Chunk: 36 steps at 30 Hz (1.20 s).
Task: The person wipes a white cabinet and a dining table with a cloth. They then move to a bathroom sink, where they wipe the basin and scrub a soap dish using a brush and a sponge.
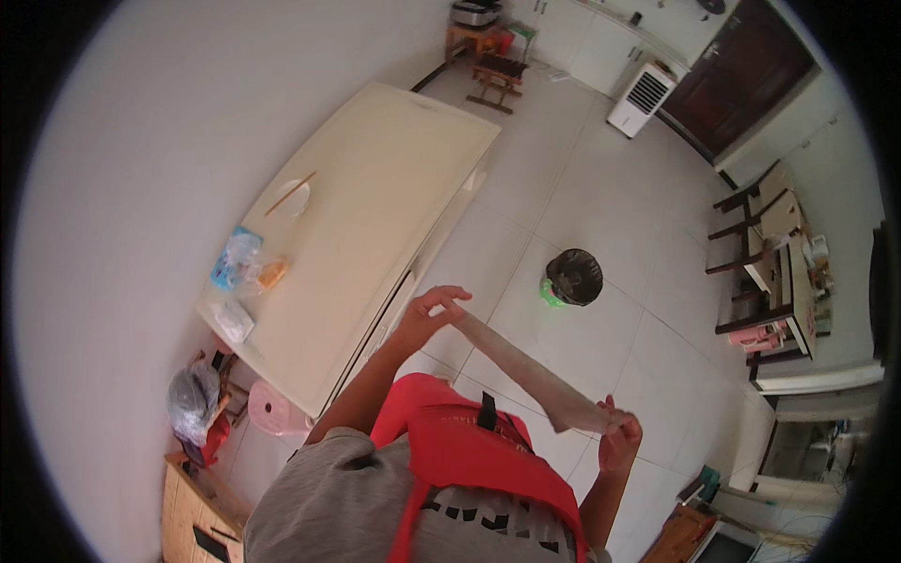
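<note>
A long, thin, translucent beige piece, which looks like a sheer stocking or sock (524, 366), is stretched between my two hands above the floor. My left hand (431, 313) pinches its upper end between thumb and fingers, near the long edge of the cream table. At the lower right, my right hand (619, 436) grips the other end, beside a wider part with a pointed corner. A red apron (464, 443) covers part of my grey shirt.
On the cream table (380, 183) are a white bowl (294, 199) with chopsticks and several plastic packages (243, 260). A black-lined bin (575, 276) stands on the tiled floor. A pink stool (274, 408) is by the table's near end, and wooden chairs (753, 239) stand at right.
</note>
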Motion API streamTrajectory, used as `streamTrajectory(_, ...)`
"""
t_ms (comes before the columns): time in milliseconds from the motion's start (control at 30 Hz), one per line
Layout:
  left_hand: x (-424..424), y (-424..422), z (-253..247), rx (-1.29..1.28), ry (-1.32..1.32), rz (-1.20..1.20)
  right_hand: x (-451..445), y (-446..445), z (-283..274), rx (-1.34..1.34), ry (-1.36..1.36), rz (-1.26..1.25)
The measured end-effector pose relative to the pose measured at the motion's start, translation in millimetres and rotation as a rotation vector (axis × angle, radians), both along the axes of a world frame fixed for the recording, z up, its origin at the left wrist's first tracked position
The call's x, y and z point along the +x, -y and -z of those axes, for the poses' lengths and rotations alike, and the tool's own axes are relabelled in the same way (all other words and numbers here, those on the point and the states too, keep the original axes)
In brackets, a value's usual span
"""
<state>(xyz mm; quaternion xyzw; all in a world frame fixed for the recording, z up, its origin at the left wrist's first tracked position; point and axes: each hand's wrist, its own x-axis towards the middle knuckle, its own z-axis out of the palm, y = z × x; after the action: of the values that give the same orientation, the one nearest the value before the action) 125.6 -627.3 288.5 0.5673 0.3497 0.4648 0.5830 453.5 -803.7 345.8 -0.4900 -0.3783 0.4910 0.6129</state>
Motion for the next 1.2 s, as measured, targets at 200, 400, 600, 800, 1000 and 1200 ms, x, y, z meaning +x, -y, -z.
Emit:
streamTrajectory(200,-9,41,9,-0.327,0.139,-0.24,-7,-84,7,-0.189,0.024,0.095)
streamTrajectory(400,41,117,17,-0.462,0.306,-0.507,-36,-118,39,-0.236,0.185,-0.209)
streamTrajectory(600,125,192,20,-0.157,-0.265,-0.803,-70,-74,25,-0.349,0.171,-1.149)
streamTrajectory(800,132,272,-19,-0.3,-0.485,-1.091,-110,-37,29,-0.428,-0.128,-1.82)
streamTrajectory(1000,176,342,-3,-0.3,-0.679,-1.641,-140,17,-3,0.48,0.451,-2.282)
streamTrajectory(1200,212,425,5,-0.36,-0.495,-1.98,-150,97,18,0.825,0.489,-2.603)
